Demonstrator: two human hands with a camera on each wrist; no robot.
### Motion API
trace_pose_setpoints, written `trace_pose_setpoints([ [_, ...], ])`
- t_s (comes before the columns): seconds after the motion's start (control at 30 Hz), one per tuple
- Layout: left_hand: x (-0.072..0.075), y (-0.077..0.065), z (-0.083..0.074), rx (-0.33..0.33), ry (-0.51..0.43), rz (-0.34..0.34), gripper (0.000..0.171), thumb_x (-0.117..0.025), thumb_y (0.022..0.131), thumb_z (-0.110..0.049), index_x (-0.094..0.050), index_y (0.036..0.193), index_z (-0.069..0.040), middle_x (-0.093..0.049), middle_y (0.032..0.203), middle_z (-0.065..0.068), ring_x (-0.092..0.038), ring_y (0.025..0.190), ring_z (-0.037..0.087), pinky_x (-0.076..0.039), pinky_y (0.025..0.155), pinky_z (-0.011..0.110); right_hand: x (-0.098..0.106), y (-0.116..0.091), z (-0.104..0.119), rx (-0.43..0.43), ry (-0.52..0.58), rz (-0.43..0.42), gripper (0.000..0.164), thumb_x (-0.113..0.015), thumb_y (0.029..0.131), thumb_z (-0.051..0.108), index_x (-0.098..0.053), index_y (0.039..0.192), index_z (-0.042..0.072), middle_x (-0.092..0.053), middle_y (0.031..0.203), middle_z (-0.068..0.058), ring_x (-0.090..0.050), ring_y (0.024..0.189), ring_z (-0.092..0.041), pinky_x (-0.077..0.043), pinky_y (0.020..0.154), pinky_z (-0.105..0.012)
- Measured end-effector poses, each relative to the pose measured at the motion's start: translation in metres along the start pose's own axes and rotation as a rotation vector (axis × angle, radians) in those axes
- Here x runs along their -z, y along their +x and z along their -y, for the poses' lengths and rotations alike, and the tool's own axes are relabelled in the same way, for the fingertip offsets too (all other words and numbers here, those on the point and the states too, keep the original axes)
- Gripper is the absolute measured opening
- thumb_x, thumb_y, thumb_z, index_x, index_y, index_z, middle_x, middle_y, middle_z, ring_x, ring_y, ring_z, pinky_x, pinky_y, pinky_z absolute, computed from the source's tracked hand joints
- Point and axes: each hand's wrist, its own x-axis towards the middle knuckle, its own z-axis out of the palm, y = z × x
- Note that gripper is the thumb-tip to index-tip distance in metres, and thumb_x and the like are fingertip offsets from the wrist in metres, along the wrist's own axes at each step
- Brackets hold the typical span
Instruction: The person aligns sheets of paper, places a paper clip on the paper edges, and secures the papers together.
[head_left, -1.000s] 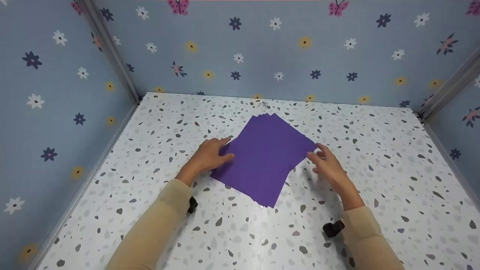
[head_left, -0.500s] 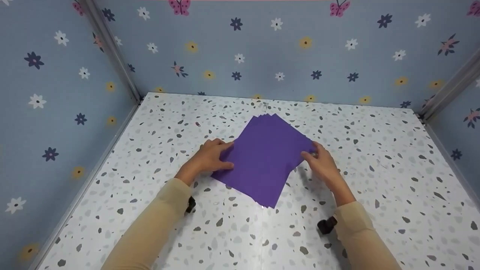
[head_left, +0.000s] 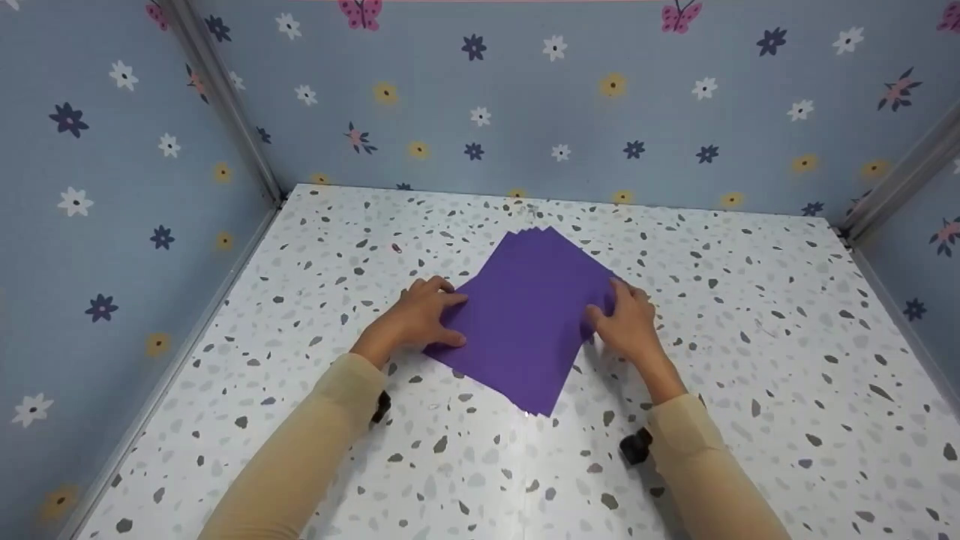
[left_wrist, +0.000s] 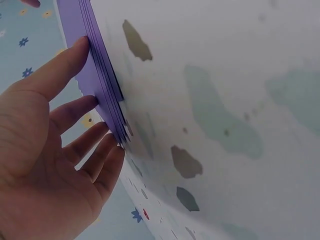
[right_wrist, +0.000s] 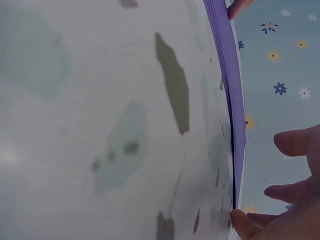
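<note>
A stack of purple paper sheets (head_left: 529, 322) lies diamond-wise on the speckled white table (head_left: 750, 360). My left hand (head_left: 420, 316) rests at the stack's left corner. In the left wrist view its straight fingers (left_wrist: 75, 55) press against the sheets' edges (left_wrist: 100, 90). My right hand (head_left: 624, 321) lies over the right corner. In the right wrist view its thumb (right_wrist: 242, 221) touches the stack's edge (right_wrist: 232, 100), while the other fingers (right_wrist: 292, 142) hover loosely curled beside the top sheet.
Blue flowered walls (head_left: 525, 105) close the table on the left, back and right, with metal posts (head_left: 217, 97) in the corners. Bare tabletop surrounds the stack on all sides. Both arms wear beige sleeves (head_left: 300, 457).
My right hand has moved left from beside the stack onto its right corner. My left hand has shifted slightly, staying at the left corner. The stack lies where it was.
</note>
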Motion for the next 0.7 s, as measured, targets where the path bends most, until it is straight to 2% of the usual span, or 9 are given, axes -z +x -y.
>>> trace_pose_setpoints([
  [0.27, 0.000, 0.002, -0.002, -0.023, 0.021, 0.000, 0.079, -0.085, 0.092, -0.037, -0.052, 0.159, -0.013, -0.042, 0.158, 0.012, -0.034, 0.144, 0.034, -0.032, 0.121, 0.054, -0.005, 0.003, 0.004, 0.001, -0.074, 0.021, 0.075, -0.058, 0.104, 0.028, -0.030, 0.163, -0.007, -0.024, 0.163, -0.039, -0.026, 0.148, -0.059, -0.028, 0.122, -0.067],
  [0.4, 0.001, 0.002, -0.003, -0.013, 0.027, 0.000, 0.079, -0.085, 0.092, -0.038, -0.052, 0.159, -0.014, -0.042, 0.158, 0.011, -0.035, 0.144, 0.033, -0.032, 0.121, 0.054, -0.008, 0.003, 0.006, -0.004, -0.112, 0.033, 0.075, -0.058, 0.104, 0.028, -0.030, 0.162, -0.009, -0.025, 0.163, -0.040, -0.026, 0.148, -0.060, -0.028, 0.122, -0.066],
  [0.7, 0.000, 0.001, -0.005, 0.001, 0.054, -0.002, 0.080, -0.085, 0.092, -0.040, -0.051, 0.160, -0.016, -0.043, 0.158, 0.012, -0.036, 0.144, 0.034, -0.035, 0.120, 0.057, -0.012, 0.005, 0.010, -0.006, -0.178, 0.107, 0.079, -0.063, 0.105, 0.031, -0.028, 0.162, -0.011, -0.020, 0.164, -0.042, -0.015, 0.154, -0.059, -0.023, 0.125, -0.067],
])
